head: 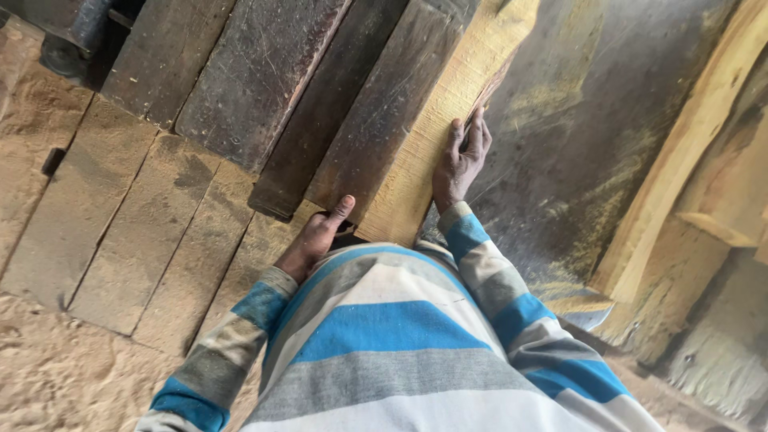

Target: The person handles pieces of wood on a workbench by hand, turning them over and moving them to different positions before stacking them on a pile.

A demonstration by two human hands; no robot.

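Left hand (316, 236) clamps the near end of the pale plank (436, 132), thumb up on its edge. Right hand (462, 156) lies flat and open on the plank's far side edge, gripping nothing. Risk, as I judge it: rough-sawn edge could splinter the open palm, or the plank could slide off the dark planks (264, 80). Count: one pale plank, about four dark planks just left of the grip.
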